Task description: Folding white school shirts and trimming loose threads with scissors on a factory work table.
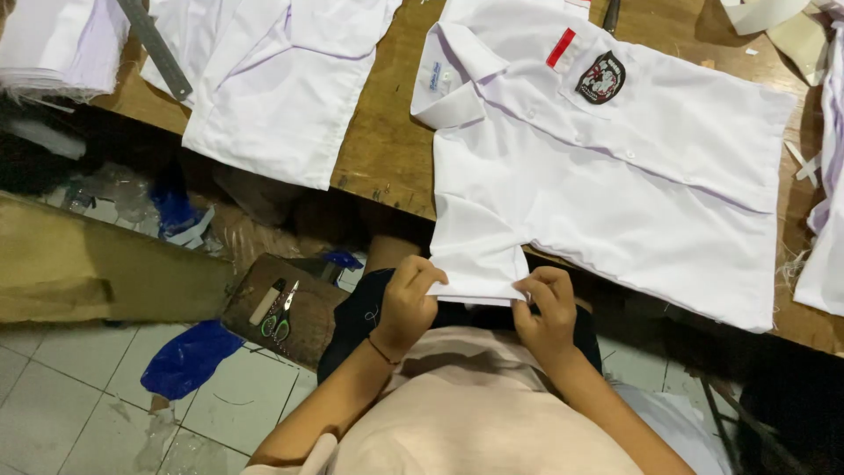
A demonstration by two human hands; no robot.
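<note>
The left hand (409, 303) and the right hand (547, 310) both pinch the edge of a short sleeve on a white shirt (615, 167). The fingers (422, 277) of each hand are bent and closed on the cloth, one hand at each end of the sleeve hem, so the hem looks pulled flat and straight between them. The rest of the shirt lies spread out on the wooden table (387, 149), just past the fingertips, with its collar and a dark badge (600, 77) facing up. Far beyond the left fingers lies another white shirt (272, 88) with a metal ruler (156, 48) beside it. Down beside the left wrist, small scissors (280, 318) rest on a brown board (303, 321).
</note>
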